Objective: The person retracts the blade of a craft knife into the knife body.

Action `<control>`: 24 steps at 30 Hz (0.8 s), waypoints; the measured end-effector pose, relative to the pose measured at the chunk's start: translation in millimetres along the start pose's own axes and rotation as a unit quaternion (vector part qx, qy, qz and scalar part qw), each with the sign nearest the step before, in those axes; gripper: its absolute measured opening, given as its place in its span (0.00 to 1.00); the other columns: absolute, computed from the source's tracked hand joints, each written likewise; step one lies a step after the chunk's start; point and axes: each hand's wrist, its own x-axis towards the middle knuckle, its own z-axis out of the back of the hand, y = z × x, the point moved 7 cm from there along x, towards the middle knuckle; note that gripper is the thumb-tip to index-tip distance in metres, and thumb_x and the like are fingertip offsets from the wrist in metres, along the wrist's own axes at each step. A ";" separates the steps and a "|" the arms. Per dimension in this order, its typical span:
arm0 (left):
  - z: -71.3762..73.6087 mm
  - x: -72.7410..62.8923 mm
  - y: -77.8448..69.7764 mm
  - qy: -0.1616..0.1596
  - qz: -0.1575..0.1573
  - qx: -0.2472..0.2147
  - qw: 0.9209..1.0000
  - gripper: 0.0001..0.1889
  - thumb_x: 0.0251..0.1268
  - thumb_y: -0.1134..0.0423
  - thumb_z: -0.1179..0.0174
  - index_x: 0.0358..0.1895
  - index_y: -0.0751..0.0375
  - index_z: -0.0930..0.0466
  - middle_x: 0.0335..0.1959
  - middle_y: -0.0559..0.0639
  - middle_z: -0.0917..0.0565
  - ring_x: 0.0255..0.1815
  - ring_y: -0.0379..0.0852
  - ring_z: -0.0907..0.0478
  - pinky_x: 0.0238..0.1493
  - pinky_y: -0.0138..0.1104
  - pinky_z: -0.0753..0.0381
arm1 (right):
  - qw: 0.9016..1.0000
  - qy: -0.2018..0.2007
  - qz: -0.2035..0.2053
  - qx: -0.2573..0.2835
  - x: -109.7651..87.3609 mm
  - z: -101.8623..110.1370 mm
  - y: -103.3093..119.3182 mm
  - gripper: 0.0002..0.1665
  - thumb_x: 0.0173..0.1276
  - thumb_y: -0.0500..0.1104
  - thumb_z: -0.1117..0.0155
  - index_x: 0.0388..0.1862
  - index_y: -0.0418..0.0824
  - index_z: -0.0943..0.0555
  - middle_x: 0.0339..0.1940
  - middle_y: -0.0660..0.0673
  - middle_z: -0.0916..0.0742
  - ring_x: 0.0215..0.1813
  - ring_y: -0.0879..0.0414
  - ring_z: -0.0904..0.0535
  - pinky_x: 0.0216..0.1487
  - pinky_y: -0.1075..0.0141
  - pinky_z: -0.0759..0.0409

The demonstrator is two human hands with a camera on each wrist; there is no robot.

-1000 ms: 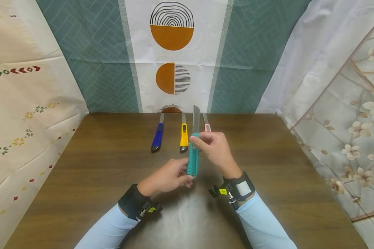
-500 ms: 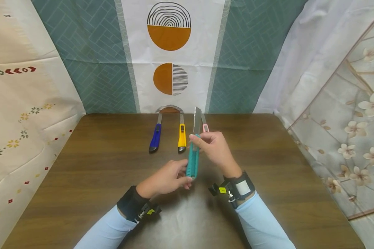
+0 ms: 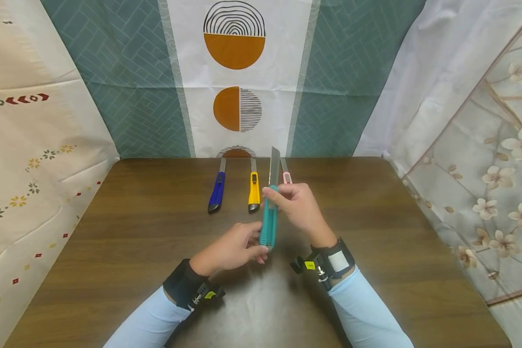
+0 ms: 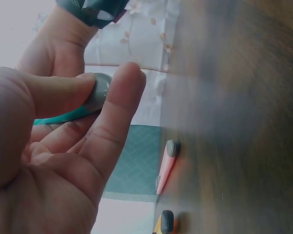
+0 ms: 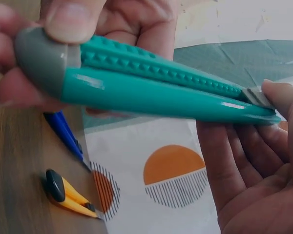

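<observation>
A teal box cutter (image 3: 268, 220) is held up over the table, its long metal blade (image 3: 274, 166) extended and pointing away from me. My left hand (image 3: 235, 246) pinches the grey end cap (image 5: 41, 61) between thumb and fingers. Near the blade end, my right hand (image 3: 302, 208) grips the handle, its thumb at the grey slider (image 5: 258, 99) in the right wrist view. Beyond the hands lie a blue box cutter (image 3: 217, 193), a yellow box cutter (image 3: 254, 191) and a pink box cutter (image 3: 287, 178), blades out; the pink one is partly hidden by the right hand.
The three cutters lie in a row at the far edge of the brown wooden table (image 3: 135, 232). Behind it hangs a teal and white patterned cloth (image 3: 148, 96). Printed cloths (image 3: 35, 169) and a flowered curtain (image 3: 483, 193) flank the sides.
Both hands keep their grip on the teal box cutter, with hardly any movement. The head view has shifted slightly, so the row of cutters sits a little further left.
</observation>
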 end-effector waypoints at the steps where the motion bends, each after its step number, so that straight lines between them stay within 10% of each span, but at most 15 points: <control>1: 0.4 0.0 -0.3 0.000 0.000 -0.004 1.000 0.12 0.74 0.70 0.40 0.56 0.64 0.27 0.43 0.64 0.11 0.35 0.44 0.12 0.42 0.44 0.08 | 1.000 0.001 -0.004 -0.002 0.5 0.3 -1.0 0.19 0.74 0.58 0.34 0.34 0.46 0.09 0.33 0.48 0.08 0.37 0.49 0.15 0.39 0.51 0.10; 24: 2.2 -1.0 -1.6 -0.001 0.010 -0.014 1.000 0.14 0.75 0.69 0.40 0.59 0.63 0.28 0.46 0.64 0.11 0.36 0.44 0.12 0.42 0.33 0.09 | 1.000 0.019 0.017 -0.001 1.0 -2.3 0.2 0.14 0.75 0.50 0.34 0.34 0.43 0.11 0.34 0.47 0.07 0.35 0.51 0.13 0.40 0.53 0.10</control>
